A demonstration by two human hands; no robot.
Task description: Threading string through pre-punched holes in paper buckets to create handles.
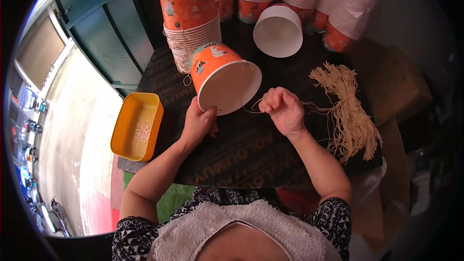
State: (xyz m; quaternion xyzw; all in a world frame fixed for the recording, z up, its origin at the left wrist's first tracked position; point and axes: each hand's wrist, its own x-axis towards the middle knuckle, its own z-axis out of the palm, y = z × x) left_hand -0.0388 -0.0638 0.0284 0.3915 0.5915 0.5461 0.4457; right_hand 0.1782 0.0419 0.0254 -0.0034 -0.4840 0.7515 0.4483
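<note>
My left hand grips the rim of an orange paper bucket with a green base band, tilted so its white inside faces me. A thin beige string passes by the bucket's rim and runs to my right hand, whose fingers are curled closed on it. Small holes show near the rim. To the right of that hand lies a bundle of beige strings, with loose strands trailing toward my fingers.
A yellow plastic tub with small pale bits inside stands at the table's left. Behind the held bucket rises a stack of nested buckets with strings on their rims. One bucket lies on its side before several more stacks.
</note>
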